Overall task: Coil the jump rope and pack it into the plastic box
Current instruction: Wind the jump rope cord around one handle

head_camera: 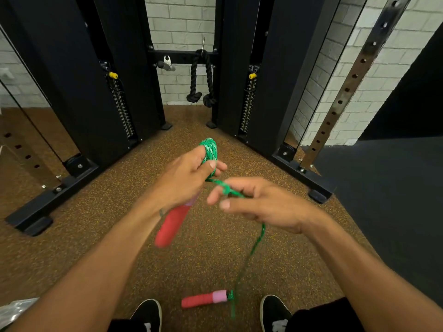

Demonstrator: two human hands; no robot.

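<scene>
Left hand (pixel 189 178): closed around a bundle of green rope coils (pixel 210 152), loops wound over the fingers, thumb pressed against the wraps. One red handle (pixel 171 226) of the jump rope hangs down from under that hand, tilted, blurred. Pink collar of that handle is just visible at the heel of the hand.

Right hand (pixel 261 202): fingers loosely curled, rope strand (pixel 230 190) passed between them; a pinch is suggested but the grip is blurred, so a firm clamp cannot be confirmed. Strand is stretched short between the two hands, hands near each other but not touching.

From the right hand the loose rope (pixel 254 248) drops down toward the floor and ends at the second handle (pixel 203 300), red with pink collar, lying flat on the speckled brown floor (pixel 96 236) between the two black shoes (pixel 148 312).

A bit of clear plastic (pixel 16 307) is seen at the lower left edge; whether it is the box cannot be told.

Further out: black cable machine frame (pixel 79 80) with weight stacks on both sides, a black tricep rope (pixel 201 77) hung on the crossbar, white brick wall (pixel 182 17) behind.
</scene>
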